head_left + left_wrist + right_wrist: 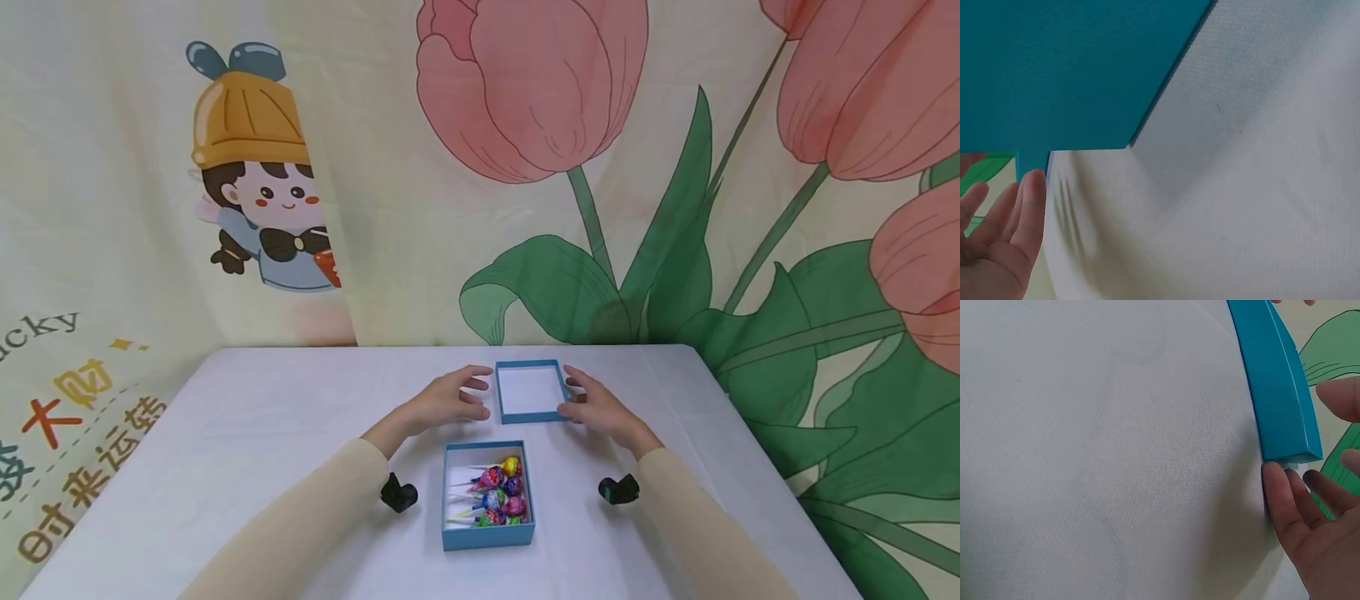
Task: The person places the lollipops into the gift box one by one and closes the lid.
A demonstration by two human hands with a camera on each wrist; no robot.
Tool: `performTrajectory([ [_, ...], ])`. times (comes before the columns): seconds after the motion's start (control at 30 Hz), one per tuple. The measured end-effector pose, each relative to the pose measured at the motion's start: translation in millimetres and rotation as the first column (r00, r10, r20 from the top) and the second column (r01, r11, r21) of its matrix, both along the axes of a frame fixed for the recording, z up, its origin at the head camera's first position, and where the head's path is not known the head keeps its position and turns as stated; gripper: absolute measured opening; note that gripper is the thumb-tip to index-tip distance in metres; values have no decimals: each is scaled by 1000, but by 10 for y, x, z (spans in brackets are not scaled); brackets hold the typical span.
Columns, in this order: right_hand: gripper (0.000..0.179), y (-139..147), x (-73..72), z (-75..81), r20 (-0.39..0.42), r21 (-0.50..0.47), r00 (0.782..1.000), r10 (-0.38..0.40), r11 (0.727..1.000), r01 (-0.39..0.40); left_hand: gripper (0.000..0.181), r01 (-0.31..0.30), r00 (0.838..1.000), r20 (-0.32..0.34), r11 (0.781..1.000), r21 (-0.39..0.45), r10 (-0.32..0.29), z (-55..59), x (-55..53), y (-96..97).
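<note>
A shallow blue lid (531, 392) lies on the far part of the table with its white inside facing up. My left hand (450, 396) is just off the lid's left side, fingers spread and slightly bent. On the opposite side my right hand (600, 406) has its fingertips right at the lid's edge. In the right wrist view, the fingers (1282, 487) are by a corner of the lid (1279, 394), the thumb apart from it. Nearer me stands a blue box (487, 540), holding several wrapped lollipops (495, 496) with white sticks.
A white cloth covers the table (300, 400). Behind its far edge hangs a backdrop (390, 208) printed with tulips and a cartoon figure. Small black devices (398, 493) sit at both wrists, on either side of the box.
</note>
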State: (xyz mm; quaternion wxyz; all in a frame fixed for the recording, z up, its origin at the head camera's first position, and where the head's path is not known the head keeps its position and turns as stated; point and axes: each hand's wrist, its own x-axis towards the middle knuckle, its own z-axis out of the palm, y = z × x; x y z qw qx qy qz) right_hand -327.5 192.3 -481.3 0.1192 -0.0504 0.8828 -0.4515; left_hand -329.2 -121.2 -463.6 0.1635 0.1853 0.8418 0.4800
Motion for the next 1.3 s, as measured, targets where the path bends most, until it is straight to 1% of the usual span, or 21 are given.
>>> performTrajectory([
  [0.17, 80, -29, -22, -16, 30, -15, 999, -18, 1000, 18, 79, 7, 999, 31, 1000, -2, -7, -105, -55, 57],
  [0.3, 80, -43, -34, -34, 30, -14, 1000, -9, 1000, 10, 80, 6, 1000, 27, 1000, -13, -5, -159, -81, 109],
  [0.37, 81, -58, -35, -39, 27, -17, 1000, -4, 1000, 5, 79, 2, 1000, 21, 1000, -22, -1, -162, -80, 125],
  [0.53, 80, -86, -29, -63, 22, -33, 1000, -11, 999, 12, 78, -18, 1000, 12, 999, -27, 18, -172, -63, 151],
  [0.7, 80, -124, -11, -93, 3, -36, 1000, -11, 999, 11, 80, -53, 999, -2, 998, -19, 53, -209, -47, 153],
  [0.93, 81, -205, 34, -78, -31, -45, 999, -11, 999, 10, 84, -115, 993, -8, 993, 26, 115, -239, -34, 140],
  [1.13, 82, -283, 65, -67, -54, -70, 999, -6, 998, 2, 85, -162, 987, -3, 985, 53, 163, -253, 32, 69],
  [1.23, 84, -318, 77, -68, -71, -94, 997, -6, 996, -1, 84, -170, 985, -12, 984, 50, 171, -249, 65, 11],
  [1.3, 85, -343, 90, -56, -85, -113, 996, -3, 994, -6, 83, -171, 985, -18, 984, 49, 172, -246, 69, -31],
])
